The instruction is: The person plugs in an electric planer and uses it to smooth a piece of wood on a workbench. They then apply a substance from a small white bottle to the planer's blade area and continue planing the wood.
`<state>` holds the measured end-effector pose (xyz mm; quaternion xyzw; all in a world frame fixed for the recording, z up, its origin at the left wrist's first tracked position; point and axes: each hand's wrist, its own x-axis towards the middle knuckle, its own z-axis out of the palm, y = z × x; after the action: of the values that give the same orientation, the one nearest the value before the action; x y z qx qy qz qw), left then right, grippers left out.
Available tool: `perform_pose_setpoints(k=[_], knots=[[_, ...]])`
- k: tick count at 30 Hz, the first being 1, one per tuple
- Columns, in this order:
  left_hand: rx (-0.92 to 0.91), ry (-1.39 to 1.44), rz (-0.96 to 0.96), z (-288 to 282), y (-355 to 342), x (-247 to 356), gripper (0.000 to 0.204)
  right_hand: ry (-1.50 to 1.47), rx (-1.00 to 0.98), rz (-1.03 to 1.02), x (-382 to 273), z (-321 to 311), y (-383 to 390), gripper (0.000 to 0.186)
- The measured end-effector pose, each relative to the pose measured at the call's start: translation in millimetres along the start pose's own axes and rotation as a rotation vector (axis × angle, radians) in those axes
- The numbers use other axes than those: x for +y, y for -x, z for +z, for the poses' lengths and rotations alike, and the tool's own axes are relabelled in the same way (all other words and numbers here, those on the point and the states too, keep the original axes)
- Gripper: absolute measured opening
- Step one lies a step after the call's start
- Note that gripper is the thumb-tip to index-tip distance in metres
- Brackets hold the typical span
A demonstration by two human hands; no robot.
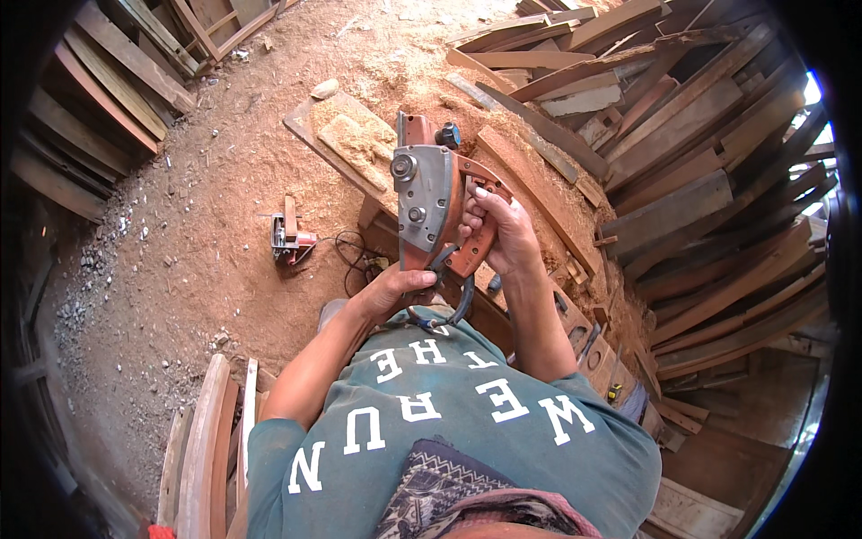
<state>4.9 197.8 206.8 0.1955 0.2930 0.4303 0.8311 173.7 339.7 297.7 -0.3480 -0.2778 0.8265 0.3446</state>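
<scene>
An orange and grey electric hand planer [424,202] is held up in front of me, turned on its side so its drive-cover side faces up. My right hand [505,229] is closed around its rear handle, fingers through the grip opening. At the planer's back end, my left hand [401,289] is closed with its thumb on the body; its fingers are mostly hidden underneath. A dark power cord [466,301] loops from the handle toward my shirt. Below the planer lies a shavings-covered board [337,162], and a curved reddish plank [539,198] lies to the right.
A red and silver power tool [292,241] sits on the dusty ground at left, beside a coiled black cable [359,256]. Stacked curved timber [700,180] fills the right side. More planks [99,99] lean at far left, others [206,440] at near left. A yellow-black tape measure [614,393] lies near right.
</scene>
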Motion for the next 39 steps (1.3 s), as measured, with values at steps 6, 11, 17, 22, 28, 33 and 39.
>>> perform_pose_setpoints(k=[6, 11, 17, 22, 28, 33, 39], knots=[[0.164, -0.224, 0.161, 32.1, 22.8, 22.6, 0.079, 0.006, -0.015, 0.028, 11.7, -6.2, -0.7, 0.018], [0.31, -0.231, 0.148, 43.1, 34.2, 26.9, 0.075, -0.147, -0.134, 0.077, 22.3, -14.0, -12.8, 0.012], [0.288, 0.036, 0.068, 28.1, 38.1, 18.4, 0.061, -0.268, -0.121, 0.15, 38.1, -21.2, -30.9, 0.008], [0.239, 0.186, -0.008, 14.1, 33.5, 9.8, 0.042, -0.346, -0.042, 0.213, 55.2, -36.3, -40.4, 0.008], [0.301, 0.202, -0.006, 13.6, 30.7, 4.6, 0.038, -0.402, -0.018, 0.227, 61.0, -35.9, -39.3, 0.009], [0.337, 0.134, -0.022, 25.5, 30.7, 13.6, 0.039, -0.415, -0.03, 0.221, 60.4, -40.5, -39.9, 0.007], [0.361, 0.009, 0.0, 28.0, 32.0, 14.7, 0.038, -0.417, -0.056, 0.223, 60.1, -42.3, -40.2, 0.006]])
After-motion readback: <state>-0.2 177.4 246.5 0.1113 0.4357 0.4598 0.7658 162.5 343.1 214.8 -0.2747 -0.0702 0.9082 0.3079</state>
